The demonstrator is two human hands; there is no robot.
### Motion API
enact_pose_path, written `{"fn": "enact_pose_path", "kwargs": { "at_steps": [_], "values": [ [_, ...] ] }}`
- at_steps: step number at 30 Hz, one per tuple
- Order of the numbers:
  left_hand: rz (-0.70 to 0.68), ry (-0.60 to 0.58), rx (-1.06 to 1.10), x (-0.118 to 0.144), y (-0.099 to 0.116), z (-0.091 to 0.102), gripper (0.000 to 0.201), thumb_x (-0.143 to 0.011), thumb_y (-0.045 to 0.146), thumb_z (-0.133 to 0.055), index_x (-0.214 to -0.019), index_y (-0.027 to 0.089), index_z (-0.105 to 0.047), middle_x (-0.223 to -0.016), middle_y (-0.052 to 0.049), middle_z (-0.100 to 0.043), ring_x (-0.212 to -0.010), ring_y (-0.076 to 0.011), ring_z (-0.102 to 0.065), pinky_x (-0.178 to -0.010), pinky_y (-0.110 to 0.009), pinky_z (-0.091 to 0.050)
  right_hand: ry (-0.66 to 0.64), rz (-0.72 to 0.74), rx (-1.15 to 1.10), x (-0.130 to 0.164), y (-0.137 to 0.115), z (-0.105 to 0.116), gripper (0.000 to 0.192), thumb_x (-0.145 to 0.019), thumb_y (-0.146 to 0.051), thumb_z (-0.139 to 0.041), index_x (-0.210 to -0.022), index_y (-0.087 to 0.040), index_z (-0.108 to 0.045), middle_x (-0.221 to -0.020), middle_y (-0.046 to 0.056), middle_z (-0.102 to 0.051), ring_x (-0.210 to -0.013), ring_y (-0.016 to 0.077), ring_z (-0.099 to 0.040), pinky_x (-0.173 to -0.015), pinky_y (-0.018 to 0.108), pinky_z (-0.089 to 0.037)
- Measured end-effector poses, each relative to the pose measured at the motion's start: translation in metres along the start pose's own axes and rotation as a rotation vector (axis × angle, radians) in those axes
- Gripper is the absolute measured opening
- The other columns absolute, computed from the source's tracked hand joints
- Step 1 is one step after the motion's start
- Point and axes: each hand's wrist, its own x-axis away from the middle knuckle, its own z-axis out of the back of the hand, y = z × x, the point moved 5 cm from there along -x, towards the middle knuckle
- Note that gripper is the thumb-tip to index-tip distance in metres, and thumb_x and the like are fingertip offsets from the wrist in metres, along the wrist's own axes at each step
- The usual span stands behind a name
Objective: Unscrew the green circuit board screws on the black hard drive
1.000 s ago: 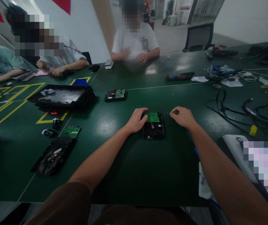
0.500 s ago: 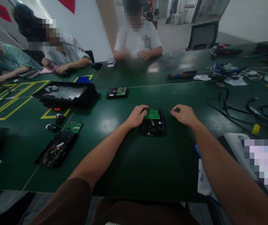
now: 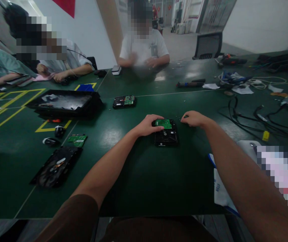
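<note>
A black hard drive [image 3: 168, 138] lies flat on the green table [image 3: 144, 181] before me, with a green circuit board [image 3: 166, 124] on its far half. My left hand [image 3: 149, 125] comes from the left; its thumb and forefinger lie across the board and grip it at opposite edges. Just right of the drive, my right hand [image 3: 193, 119] is closed in a pinch low over the table, and whatever its fingertips may hold is too small to name. Tiny loose pieces [image 3: 176, 117], perhaps screws, lie between that hand and the drive.
At left lie another hard drive [image 3: 55, 167], a loose circuit board [image 3: 77, 139] and a black tray [image 3: 65, 101]. A third drive [image 3: 124, 101] is farther back. Black cables [image 3: 247, 116] and a white packet [image 3: 221, 188] are on the right. Several people sit around the table.
My left thumb and forefinger have moved from the drive's left edge onto the circuit board. My right hand has shifted slightly, still pinched. The view has turned a little.
</note>
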Motion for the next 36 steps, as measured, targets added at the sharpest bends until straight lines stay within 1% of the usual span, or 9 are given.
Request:
{"fn": "enact_pose_path", "kwargs": {
  "at_steps": [3,6,10,13,15,19,22,29,36],
  "values": [
    [-0.035,0.018,0.010,-0.001,-0.001,0.000,0.044,-0.091,0.043,-0.071,-0.133,0.032,-0.066,-0.135,-0.003,-0.070,-0.129,-0.0263,-0.060,-0.116,-0.050,-0.043,-0.088,-0.065,-0.160,0.005,-0.003,0.002,0.010,-0.082,-0.025,-0.067,-0.075,-0.019,-0.073,-0.065,0.005,-0.068,-0.052,0.0154,-0.056,-0.046,0.028,-0.038],
    [-0.071,0.045,0.033,-0.001,-0.001,0.000,0.037,-0.093,0.041,-0.070,-0.128,0.030,-0.070,-0.132,-0.004,-0.072,-0.125,-0.0248,-0.063,-0.113,-0.048,-0.045,-0.056,-0.046,-0.260,0.014,-0.013,0.007,0.010,-0.080,-0.024,-0.066,-0.075,-0.019,-0.073,-0.066,0.003,-0.067,-0.049,0.0130,-0.050,-0.045,0.028,-0.034],
    [-0.052,0.029,0.038,-0.002,-0.004,-0.003,0.038,-0.091,0.042,-0.072,-0.126,0.027,-0.071,-0.133,-0.006,-0.072,-0.128,-0.0263,-0.062,-0.116,-0.051,-0.042,0.025,0.078,-0.286,0.022,-0.041,0.015,0.009,-0.077,-0.024,-0.068,-0.071,-0.018,-0.073,-0.058,0.001,-0.061,-0.053,0.0140,-0.052,-0.050,0.028,-0.038],
    [-0.055,0.024,0.051,-0.003,-0.007,-0.004,0.039,-0.091,0.041,-0.073,-0.127,0.027,-0.071,-0.134,-0.007,-0.072,-0.130,-0.0262,-0.061,-0.117,-0.052,-0.040,0.076,0.165,-0.241,0.022,-0.059,0.015,0.008,-0.075,-0.025,-0.072,-0.074,-0.017,-0.073,-0.060,0.002,-0.063,-0.056,0.0150,-0.056,-0.053,0.029,-0.041],
    [-0.068,0.030,0.059,-0.003,-0.006,-0.004,0.037,-0.092,0.039,-0.072,-0.126,0.026,-0.071,-0.134,-0.008,-0.071,-0.131,-0.0260,-0.060,-0.118,-0.053,-0.039,0.099,0.215,-0.218,0.021,-0.065,0.013,0.011,-0.073,-0.025,-0.074,-0.081,-0.018,-0.075,-0.066,0.002,-0.067,-0.059,0.0159,-0.058,-0.056,0.030,-0.044],
    [-0.071,0.031,0.052,-0.003,-0.003,-0.003,0.034,-0.093,0.035,-0.071,-0.126,0.027,-0.072,-0.135,-0.008,-0.071,-0.133,-0.0254,-0.060,-0.120,-0.054,-0.038,0.128,0.252,-0.164,0.018,-0.064,0.005,0.017,-0.078,-0.034,-0.074,-0.085,-0.019,-0.077,-0.075,0.004,-0.072,-0.064,0.0176,-0.062,-0.062,0.032,-0.047],
    [-0.077,0.027,0.057,-0.002,-0.001,-0.002,0.034,-0.093,0.034,-0.071,-0.127,0.028,-0.072,-0.135,-0.007,-0.071,-0.133,-0.0244,-0.059,-0.120,-0.053,-0.039,0.113,0.279,-0.153,0.017,-0.065,0.002,0.020,-0.080,-0.038,-0.073,-0.086,-0.020,-0.077,-0.079,0.005,-0.073,-0.065,0.0176,-0.063,-0.063,0.032,-0.048],
    [-0.083,0.045,0.090,-0.002,-0.002,-0.002,0.034,-0.092,0.036,-0.073,-0.126,0.029,-0.073,-0.133,-0.007,-0.071,-0.131,-0.0241,-0.061,-0.117,-0.051,-0.045,0.063,0.293,-0.192,0.013,-0.067,-0.001,0.019,-0.078,-0.034,-0.074,-0.087,-0.017,-0.079,-0.073,0.005,-0.073,-0.063,0.0181,-0.064,-0.063,0.033,-0.049],
    [-0.036,0.022,0.095,-0.001,-0.002,-0.003,0.030,-0.093,0.035,-0.072,-0.123,0.031,-0.075,-0.138,-0.006,-0.067,-0.130,-0.0253,-0.062,-0.116,-0.052,-0.047,0.151,0.373,-0.035,0.013,-0.075,-0.004,0.014,-0.082,-0.031,-0.072,-0.085,-0.021,-0.081,-0.090,0.007,-0.078,-0.085,0.0227,-0.069,-0.075,0.034,-0.049]
  ]
}}
